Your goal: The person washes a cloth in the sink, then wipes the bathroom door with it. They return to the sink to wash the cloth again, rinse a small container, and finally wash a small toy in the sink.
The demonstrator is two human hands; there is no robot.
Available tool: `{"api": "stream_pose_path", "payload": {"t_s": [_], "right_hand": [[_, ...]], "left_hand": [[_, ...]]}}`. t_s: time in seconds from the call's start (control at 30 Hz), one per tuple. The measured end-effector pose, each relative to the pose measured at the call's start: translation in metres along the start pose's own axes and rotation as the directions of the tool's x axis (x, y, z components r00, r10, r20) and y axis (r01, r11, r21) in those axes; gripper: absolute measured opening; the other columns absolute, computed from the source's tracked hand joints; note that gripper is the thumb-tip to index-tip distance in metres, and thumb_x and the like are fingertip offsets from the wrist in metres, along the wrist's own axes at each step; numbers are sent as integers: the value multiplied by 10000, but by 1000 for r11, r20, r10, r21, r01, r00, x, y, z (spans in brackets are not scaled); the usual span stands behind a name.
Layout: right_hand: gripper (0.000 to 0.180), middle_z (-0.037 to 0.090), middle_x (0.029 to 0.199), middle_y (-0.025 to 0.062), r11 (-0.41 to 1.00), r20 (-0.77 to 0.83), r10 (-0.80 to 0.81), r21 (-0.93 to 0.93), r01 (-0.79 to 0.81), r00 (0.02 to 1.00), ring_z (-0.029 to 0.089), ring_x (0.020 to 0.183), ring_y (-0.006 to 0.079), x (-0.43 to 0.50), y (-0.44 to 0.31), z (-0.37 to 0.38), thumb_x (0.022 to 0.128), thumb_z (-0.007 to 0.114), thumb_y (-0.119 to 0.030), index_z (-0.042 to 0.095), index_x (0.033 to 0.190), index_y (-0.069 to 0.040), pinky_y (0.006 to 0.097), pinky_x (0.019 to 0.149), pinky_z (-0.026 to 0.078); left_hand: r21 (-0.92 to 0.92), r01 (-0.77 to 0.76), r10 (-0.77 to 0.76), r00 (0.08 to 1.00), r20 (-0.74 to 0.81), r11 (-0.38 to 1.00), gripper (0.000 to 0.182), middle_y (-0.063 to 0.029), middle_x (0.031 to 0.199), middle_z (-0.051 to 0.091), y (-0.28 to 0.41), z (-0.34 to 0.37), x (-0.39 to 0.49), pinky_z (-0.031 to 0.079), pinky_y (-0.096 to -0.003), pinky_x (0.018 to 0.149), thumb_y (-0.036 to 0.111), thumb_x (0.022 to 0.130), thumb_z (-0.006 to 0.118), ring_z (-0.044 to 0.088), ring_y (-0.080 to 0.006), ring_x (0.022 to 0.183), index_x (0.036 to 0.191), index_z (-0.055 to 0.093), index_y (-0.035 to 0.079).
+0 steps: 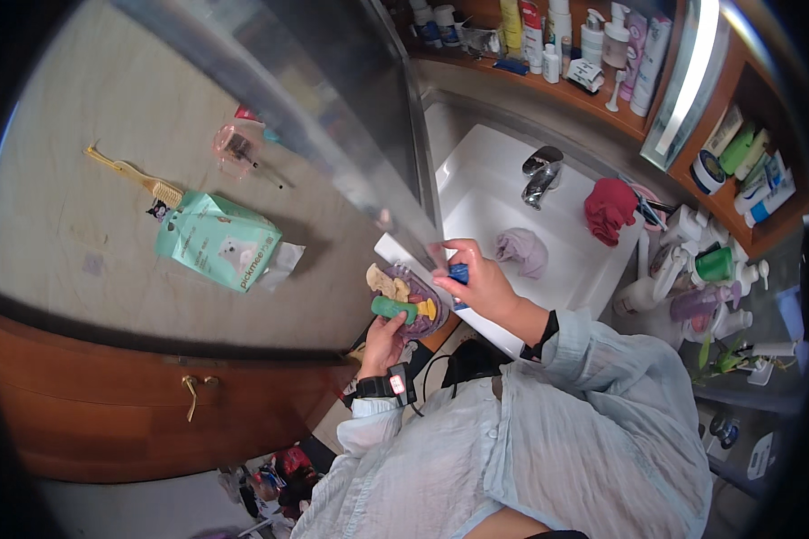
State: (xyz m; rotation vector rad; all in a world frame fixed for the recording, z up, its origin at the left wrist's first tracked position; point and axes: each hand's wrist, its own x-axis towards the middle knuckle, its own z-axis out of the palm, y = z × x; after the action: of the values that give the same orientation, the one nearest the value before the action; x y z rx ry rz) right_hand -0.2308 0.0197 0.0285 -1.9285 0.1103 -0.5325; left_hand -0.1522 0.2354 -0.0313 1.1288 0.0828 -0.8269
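My left hand [383,343] holds a green cylindrical item [393,309] over a purple plastic basket [437,325], and may grip the basket's rim as well. Tan and yellow pieces [428,309] lie in the basket, by the sink's edge. My right hand [475,277] is closed around a small blue object [459,273] near the low end of a mirrored or glass cabinet door [350,148]. Whether its fingertips also touch the door cannot be told. A lilac cloth [522,252] lies in the white sink [468,202], below a chrome faucet [541,176].
A red cloth [609,210] rests on the sink's right rim, with several bottles [701,303] beyond it. Toiletries fill the wooden shelf [593,101] above. On the left are a green tissue pack [219,239], a brush [141,176] and a pink clear cup [237,151].
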Motion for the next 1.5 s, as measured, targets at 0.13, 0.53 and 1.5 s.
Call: {"api": "stream_pose_path", "payload": {"t_s": [0.13,0.53,1.5], "right_hand": [[482,558,748,52,982,40,87,164,-93,995,575,558,135,10,13,10,784,670,-166,401,1178,-94,275,497,463],[164,482,667,4,318,-118,611,942,-107,783,505,571,124,99,136,-107,852,582,-227,508,847,-81,335,636,523],[201,578,889,100,68,112,730,970,-235,674,565,712,206,54,264,-60,800,521,39,501,995,-3,299,643,506]], "left_hand": [[-9,16,-16,1000,-12,1000,364,-134,1162,532,-4,-12,3,453,-389,898,36,879,493,552,-249,1033,1226,392,-4],[124,141,-148,988,48,982,361,-138,1149,555,-16,-32,13,458,-358,900,75,881,497,563,-238,1033,1216,415,-29],[55,-86,85,996,30,995,338,-81,1105,553,24,58,53,471,-313,857,24,861,537,567,-181,977,1184,436,20]]}}
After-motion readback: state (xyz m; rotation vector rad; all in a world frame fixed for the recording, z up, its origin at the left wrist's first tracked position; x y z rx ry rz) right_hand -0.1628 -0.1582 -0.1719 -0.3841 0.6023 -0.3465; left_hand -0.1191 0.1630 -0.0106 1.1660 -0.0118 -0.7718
